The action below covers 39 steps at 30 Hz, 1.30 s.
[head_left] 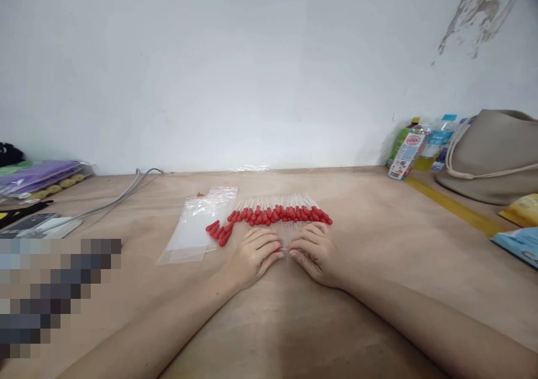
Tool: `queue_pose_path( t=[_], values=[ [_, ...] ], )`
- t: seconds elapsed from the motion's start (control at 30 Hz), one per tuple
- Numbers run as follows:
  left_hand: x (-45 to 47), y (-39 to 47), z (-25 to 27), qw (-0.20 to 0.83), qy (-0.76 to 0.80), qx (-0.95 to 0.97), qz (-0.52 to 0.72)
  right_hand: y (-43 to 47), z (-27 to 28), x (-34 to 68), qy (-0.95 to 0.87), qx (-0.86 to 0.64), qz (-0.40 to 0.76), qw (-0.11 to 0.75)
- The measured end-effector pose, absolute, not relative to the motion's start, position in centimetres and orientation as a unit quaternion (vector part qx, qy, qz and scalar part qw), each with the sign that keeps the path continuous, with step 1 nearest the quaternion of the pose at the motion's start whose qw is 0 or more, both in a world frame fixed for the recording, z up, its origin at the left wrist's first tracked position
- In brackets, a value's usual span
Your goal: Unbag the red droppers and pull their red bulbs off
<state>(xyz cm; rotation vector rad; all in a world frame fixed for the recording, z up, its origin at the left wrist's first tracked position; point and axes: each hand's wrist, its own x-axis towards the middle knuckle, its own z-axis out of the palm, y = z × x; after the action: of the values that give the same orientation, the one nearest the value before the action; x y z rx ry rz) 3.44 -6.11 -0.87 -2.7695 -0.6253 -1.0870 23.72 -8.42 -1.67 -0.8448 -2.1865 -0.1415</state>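
My left hand is closed in a pinch, with a red rubber bulb partly showing at its fingertips. My right hand pinches a thin clear tube that spans the small gap between the hands. Whether tube and bulb are joined is hidden by the fingers. Several clear tubes lie side by side just beyond, partly covered by my hands. Past them stretches a row of droppers with red bulbs, their pale tubes pointing toward the wall. Several loose red bulbs lie left of my left hand.
Clear zip bags lie flat on the brown table, left of the bulbs. A grey cable and a purple packet are farther left. Bottles, a carton and a grey bag stand back right.
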Motion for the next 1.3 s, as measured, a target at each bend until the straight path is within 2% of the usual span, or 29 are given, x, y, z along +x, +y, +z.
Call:
queue_pose_path(
  t=[0.23,0.4,0.7,1.07,1.3],
  values=[
    [3.4,-6.4,-0.5,0.045,-0.202,-0.925,-0.319,-7.8,-2.7,23.7,-0.866,-0.241,-0.043,0.435],
    [3.2,-6.6,-0.4,0.034,-0.212,-0.934,-0.285,-8.1,-2.8,23.8,-0.876,-0.220,-0.033,0.428],
    [2.9,-6.8,-0.3,-0.015,-0.221,-0.942,-0.253,-8.3,-3.2,24.3,-0.875,-0.201,-0.113,0.427],
    [2.8,-6.9,-0.2,-0.036,-0.214,-0.945,-0.245,-8.7,-3.3,25.1,-0.884,-0.189,-0.126,0.408],
    [2.2,-7.5,0.0,-0.103,-0.269,-0.904,-0.315,-8.9,-2.7,25.7,-0.860,-0.212,-0.103,0.452]
  ],
)
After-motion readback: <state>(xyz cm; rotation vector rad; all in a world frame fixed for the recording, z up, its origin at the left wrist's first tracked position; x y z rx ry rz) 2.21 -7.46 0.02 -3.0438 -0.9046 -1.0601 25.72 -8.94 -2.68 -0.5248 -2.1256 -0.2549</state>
